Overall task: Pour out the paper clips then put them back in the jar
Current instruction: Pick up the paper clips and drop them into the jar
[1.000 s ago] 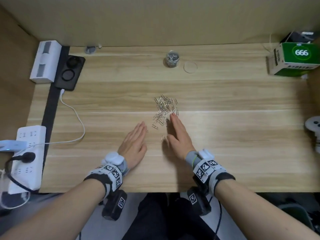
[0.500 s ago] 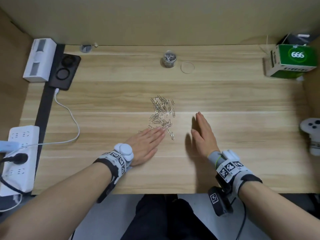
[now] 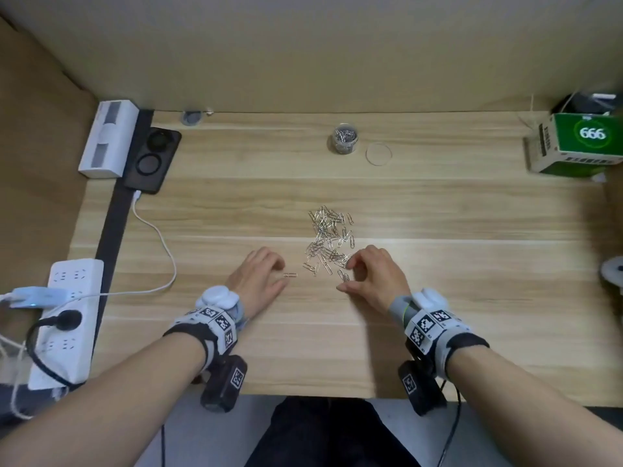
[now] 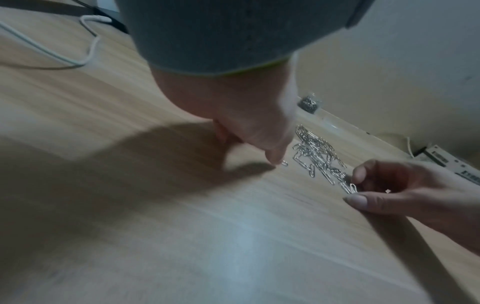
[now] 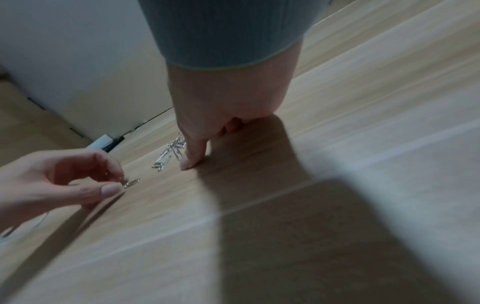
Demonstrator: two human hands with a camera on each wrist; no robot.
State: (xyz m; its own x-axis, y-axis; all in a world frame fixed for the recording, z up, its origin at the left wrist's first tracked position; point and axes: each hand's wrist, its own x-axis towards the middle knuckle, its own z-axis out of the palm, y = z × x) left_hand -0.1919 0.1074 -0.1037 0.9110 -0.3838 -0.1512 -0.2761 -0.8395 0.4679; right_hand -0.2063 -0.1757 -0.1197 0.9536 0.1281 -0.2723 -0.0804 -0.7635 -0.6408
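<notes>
A loose pile of silver paper clips (image 3: 328,241) lies mid-table. The small clear jar (image 3: 344,139) stands upright at the back with some clips inside, and its clear round lid (image 3: 379,154) lies flat just right of it. My left hand (image 3: 284,274) is at the pile's near left with fingers curled, thumb and forefinger pinching one stray paper clip (image 3: 290,275) against the table. My right hand (image 3: 344,276) is at the pile's near right edge, thumb and forefinger closed round a clip (image 4: 351,188) that stands on end.
A white power strip (image 3: 67,318) with plugs and a white cable (image 3: 158,237) lie at the left. A black charger pad (image 3: 151,160) and a white box (image 3: 108,143) sit at the back left. A green box (image 3: 580,143) stands at the back right. Cardboard walls enclose the desk.
Both hands lay flat on the table before. Now their fingers have curled into pinches, and the right hand has come back left to the pile's near edge.
</notes>
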